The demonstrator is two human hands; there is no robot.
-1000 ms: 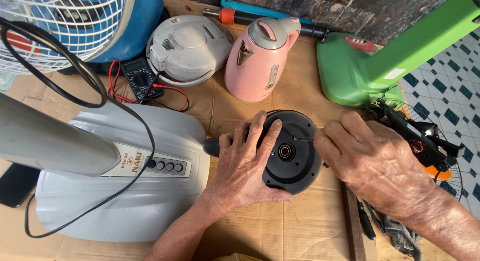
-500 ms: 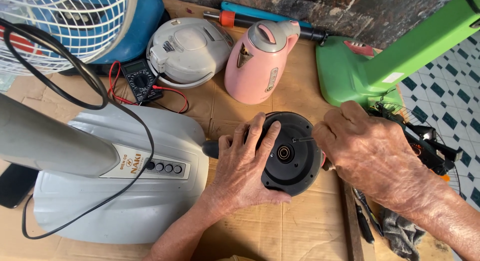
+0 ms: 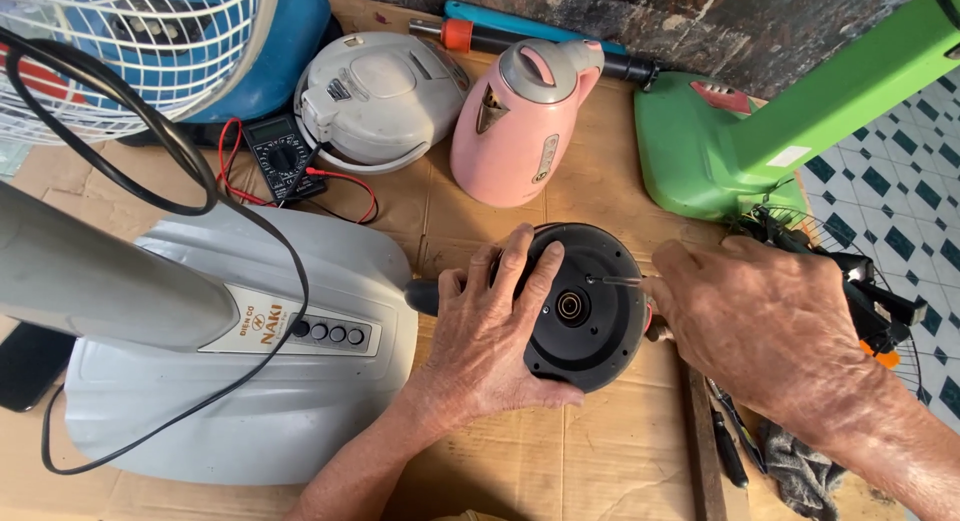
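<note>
The left hand [image 3: 490,341] grips a round black motor housing [image 3: 585,311], fingers curled over its upper left rim and the thumb tucked under its lower edge, so the part sits steady on the cardboard sheet [image 3: 560,451] that covers the bench. The housing lies face up, a small metal bushing [image 3: 571,305] showing at its centre. The right hand [image 3: 760,331] comes in from the housing's right side, closed around a slim screwdriver [image 3: 615,279] whose thin shaft pokes out past the fingertips and meets the housing near its upper right rim. The handle is buried in the palm, so I cannot tell how firmly it is pinched, and the tip probably sits in a screw there, though the screw itself is too small to make out.

By my reading, the step in hand is working a fastener on the face of the housing. The next move would call for the left hand to brace against twisting while the right keeps the shaft square to the face; a slip would skate the tip across the black plastic.

Just left of the left wrist lies the grey fan base [image 3: 250,381] with its row of buttons and a black cord [image 3: 240,281] looped over it. Beyond the left fingers stand a pink kettle [image 3: 520,131], a white cooker [image 3: 375,96] and a multimeter [image 3: 283,159]. Beyond the right hand sits a green fan base [image 3: 720,151].
</note>
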